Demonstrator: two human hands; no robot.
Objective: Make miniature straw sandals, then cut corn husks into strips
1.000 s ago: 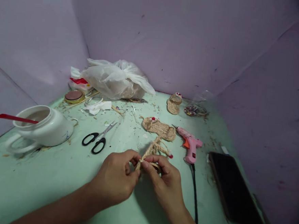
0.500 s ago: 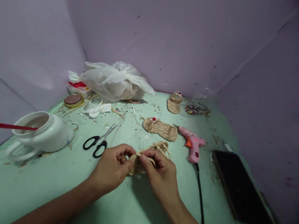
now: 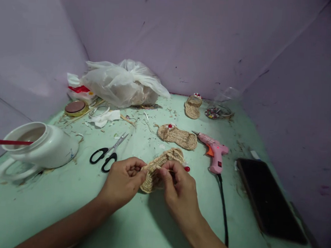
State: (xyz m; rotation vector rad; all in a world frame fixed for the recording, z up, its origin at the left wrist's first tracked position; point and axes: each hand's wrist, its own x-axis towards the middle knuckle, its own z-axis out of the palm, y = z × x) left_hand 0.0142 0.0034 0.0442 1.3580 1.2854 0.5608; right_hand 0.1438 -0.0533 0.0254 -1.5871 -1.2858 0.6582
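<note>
Between my hands is a small braided straw slipper [image 3: 149, 181], tilted, with a red bead showing by its far right end. My left hand [image 3: 125, 181] pinches its left edge between thumb and fingers. The fingers of my right hand [image 3: 181, 186] are closed on its upper middle, where a pale strand shows at the fingertips; they hide part of the slipper. Just beyond lies a second woven slipper [image 3: 178, 137] with a red bead, and farther back a smaller one [image 3: 193, 107] with red and white beads.
A pink glue gun [image 3: 213, 150] with a black cord and a dark phone [image 3: 270, 201] lie on the right. Black-handled scissors [image 3: 108, 156] and a white pot [image 3: 57, 146] are on the left. Behind are a plastic bag [image 3: 123, 83], tape roll [image 3: 76, 108] and beads [image 3: 213, 113].
The slipper has turned in my hands, so its braided sole and red bead now show. My right hand has shifted slightly right, away from my left. The view has tilted a little.
</note>
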